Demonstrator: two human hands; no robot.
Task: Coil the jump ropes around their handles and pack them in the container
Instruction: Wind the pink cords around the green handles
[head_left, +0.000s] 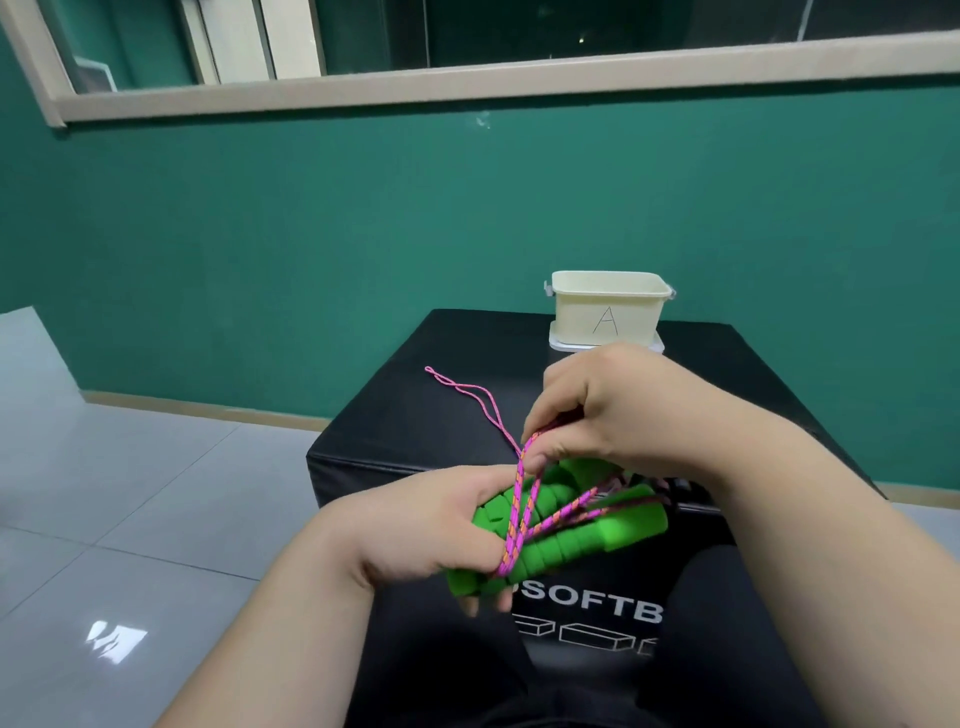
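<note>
My left hand grips two green foam handles; right hand pinches the one pink braided rope.

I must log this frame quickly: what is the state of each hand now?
Left hand: grips the green handles.
Right hand: pinches the pink rope.

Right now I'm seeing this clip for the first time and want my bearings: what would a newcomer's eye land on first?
The bright green handles stand out at centre, gripped by the left hand, with the pink rope wound across them. The right hand pinches that rope just above, and a loose loop trails onto the black box. Behind, a cream container marked A stands at the box's far edge.
</note>
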